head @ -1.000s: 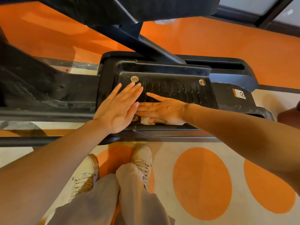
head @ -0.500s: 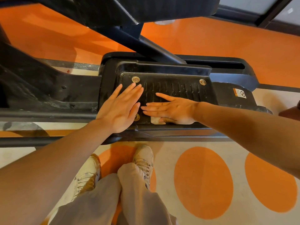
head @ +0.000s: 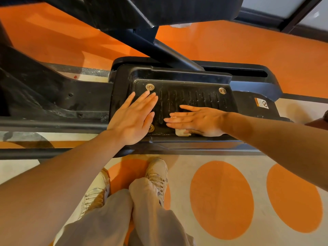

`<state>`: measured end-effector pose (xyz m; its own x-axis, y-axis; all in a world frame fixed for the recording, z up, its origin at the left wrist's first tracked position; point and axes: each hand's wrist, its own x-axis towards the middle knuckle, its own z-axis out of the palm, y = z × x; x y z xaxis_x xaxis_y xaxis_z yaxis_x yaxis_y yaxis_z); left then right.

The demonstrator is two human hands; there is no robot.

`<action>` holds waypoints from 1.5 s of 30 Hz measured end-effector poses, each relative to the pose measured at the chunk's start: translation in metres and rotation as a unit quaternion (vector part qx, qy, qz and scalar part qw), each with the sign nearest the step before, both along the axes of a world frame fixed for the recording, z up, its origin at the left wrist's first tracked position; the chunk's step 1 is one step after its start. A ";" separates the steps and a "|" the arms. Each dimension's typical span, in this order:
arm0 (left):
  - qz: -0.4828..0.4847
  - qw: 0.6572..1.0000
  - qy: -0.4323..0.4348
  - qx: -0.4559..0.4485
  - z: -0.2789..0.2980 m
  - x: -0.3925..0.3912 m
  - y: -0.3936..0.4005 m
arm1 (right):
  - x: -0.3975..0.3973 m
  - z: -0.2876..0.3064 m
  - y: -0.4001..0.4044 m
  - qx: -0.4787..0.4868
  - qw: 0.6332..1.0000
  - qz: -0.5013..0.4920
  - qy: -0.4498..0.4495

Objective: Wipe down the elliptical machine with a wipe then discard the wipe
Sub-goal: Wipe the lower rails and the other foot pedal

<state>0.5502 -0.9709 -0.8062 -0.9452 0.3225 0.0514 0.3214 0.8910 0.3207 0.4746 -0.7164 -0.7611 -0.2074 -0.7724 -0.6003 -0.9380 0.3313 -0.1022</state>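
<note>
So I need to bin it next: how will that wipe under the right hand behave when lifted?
The wipe looks crumpled under the flat right hand, so it is probably soft and floppy. It is mostly hidden beneath the palm, so likely light. Pressed on the ribbed pedal, it may cling or drag a little.

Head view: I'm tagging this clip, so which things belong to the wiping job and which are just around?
Part of the job:
- wipe, under the flat right hand
- elliptical foot pedal
- left hand, flat on the pedal

Just around:
- warning sticker
- orange-spotted floor
- the person's shoes
</note>
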 end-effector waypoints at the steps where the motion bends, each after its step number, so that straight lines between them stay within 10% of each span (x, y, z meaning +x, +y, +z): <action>1: 0.000 1.000 -0.001 0.001 0.000 0.000 0.000 | 0.001 -0.001 -0.004 -0.008 1.000 0.000 0.002; 21: -0.013 0.999 -0.009 -0.032 0.011 0.006 0.004 | 0.025 0.026 0.054 0.058 0.982 -0.144 0.109; 45: -0.060 0.991 0.059 -0.104 0.096 0.079 0.067 | 0.172 0.090 0.061 -0.255 0.839 -0.453 0.159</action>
<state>0.6287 -0.9034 -0.7097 -0.8909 0.4473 0.0789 0.4532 0.8871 0.0879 0.6467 -0.6557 -0.6712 -0.9357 -0.3502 -0.0427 -0.3305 0.9126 -0.2406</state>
